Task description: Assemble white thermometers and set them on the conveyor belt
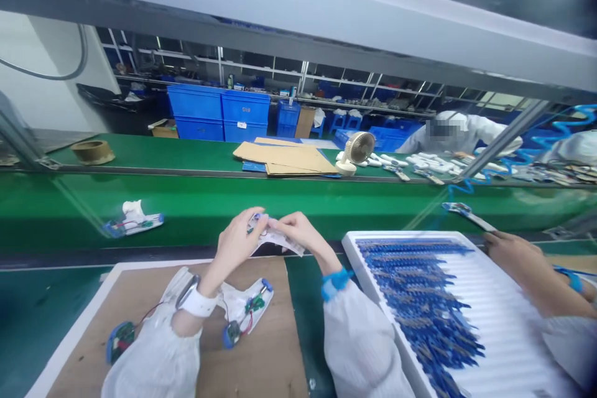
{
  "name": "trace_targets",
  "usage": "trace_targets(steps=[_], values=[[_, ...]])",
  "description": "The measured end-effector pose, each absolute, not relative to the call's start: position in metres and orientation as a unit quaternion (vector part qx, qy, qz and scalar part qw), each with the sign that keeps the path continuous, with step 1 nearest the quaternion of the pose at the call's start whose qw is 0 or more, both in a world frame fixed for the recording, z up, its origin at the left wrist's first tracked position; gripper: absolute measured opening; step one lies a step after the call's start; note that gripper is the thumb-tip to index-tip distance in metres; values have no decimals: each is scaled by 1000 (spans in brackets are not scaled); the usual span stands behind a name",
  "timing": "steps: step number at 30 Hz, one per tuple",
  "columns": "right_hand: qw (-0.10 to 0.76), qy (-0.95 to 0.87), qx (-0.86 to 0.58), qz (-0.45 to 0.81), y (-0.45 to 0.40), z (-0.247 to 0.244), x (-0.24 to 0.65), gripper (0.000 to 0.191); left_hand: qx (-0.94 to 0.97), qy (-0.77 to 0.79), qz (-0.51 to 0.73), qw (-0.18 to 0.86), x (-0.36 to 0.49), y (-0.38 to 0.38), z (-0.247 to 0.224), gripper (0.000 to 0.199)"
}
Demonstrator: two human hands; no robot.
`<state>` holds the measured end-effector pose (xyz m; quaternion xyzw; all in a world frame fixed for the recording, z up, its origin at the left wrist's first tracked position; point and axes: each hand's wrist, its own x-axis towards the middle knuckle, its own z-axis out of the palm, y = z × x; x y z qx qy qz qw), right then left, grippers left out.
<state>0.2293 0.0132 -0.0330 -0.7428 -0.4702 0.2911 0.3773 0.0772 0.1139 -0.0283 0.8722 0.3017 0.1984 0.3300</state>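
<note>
Both hands are together over the near edge of the green belt, with a white plastic shell (282,241) between them. My left hand (239,237) grips its left side, partly covering some small parts in it. My right hand (301,231) pinches the upper right side with its fingertips. Below, on a brown board (275,367), lies an open white housing (252,308) with a green circuit board and red wires. A round blue-edged part with a board (121,341) is wired toward a second white shell, mostly hidden under my left sleeve.
Another wired housing (135,221) lies on the green belt (186,189) at left. At right stands a white foam tray (354,249) with rows of blue parts. A co-worker's hand (517,255) holds a long white piece beside it. A small fan (359,148) stands beyond.
</note>
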Motion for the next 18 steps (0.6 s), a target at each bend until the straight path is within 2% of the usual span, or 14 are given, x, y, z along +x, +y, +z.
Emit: trace_targets(steps=[3, 7, 10, 15, 18], values=[[347, -411, -786, 304, 31, -52, 240, 44, 900, 307, 107, 291, 58, 118, -41, 48], [344, -333, -842, 250, 50, -63, 263, 32, 929, 215, -59, 295, 30, 110, -49, 26], [356, -304, -863, 192, 51, -54, 270, 29, 923, 177, -116, 320, 24, 106, -57, 22], [382, -353, -835, 182, 11, -27, 237, 32, 873, 201, -65, 440, 34, 100, -70, 27], [399, -403, -794, 219, -22, -11, 207, 46, 801, 238, 34, 548, 45, 87, -62, 33]])
